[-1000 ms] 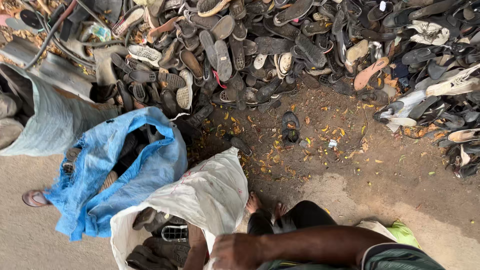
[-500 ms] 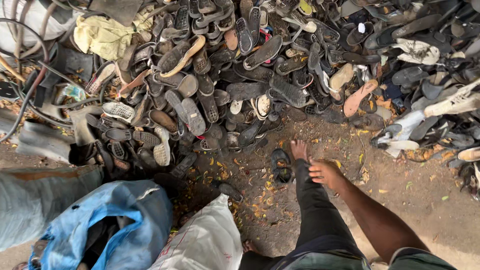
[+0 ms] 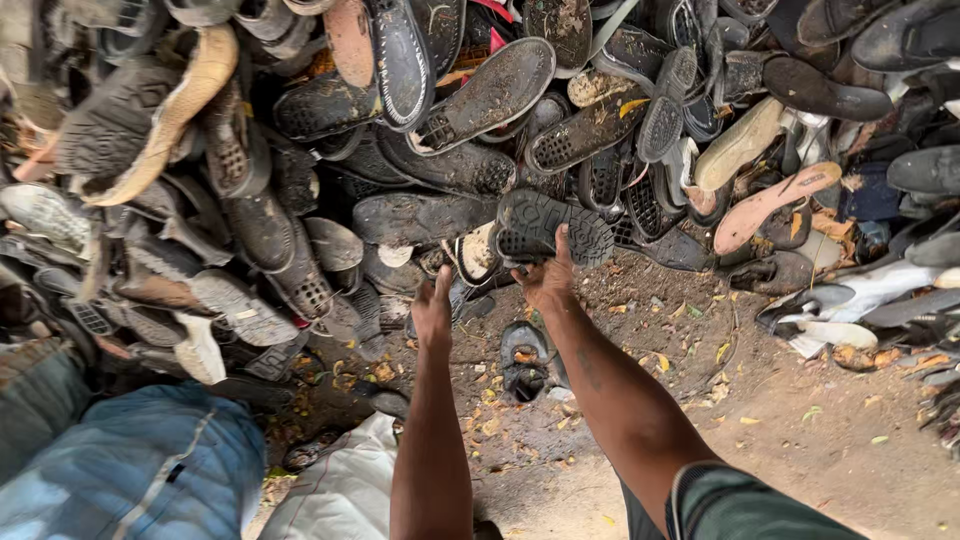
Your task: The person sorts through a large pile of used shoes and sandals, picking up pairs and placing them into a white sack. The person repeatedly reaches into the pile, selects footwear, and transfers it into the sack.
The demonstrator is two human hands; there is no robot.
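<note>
Both hands reach into the heap of worn shoes [image 3: 300,200]: the right hand [image 3: 548,282] is clamped on a dark shoe sole [image 3: 553,227] at the pile's edge, thumb up over its tread, while the left hand [image 3: 432,310] stretches just beside it, fingers loose and holding nothing (as far as one can see). Below left, a blue sack [image 3: 140,470] and a white sack [image 3: 345,490] sit on the dirt ground [image 3: 800,440]. One dark sandal [image 3: 523,358] lies between the forearms.
</note>
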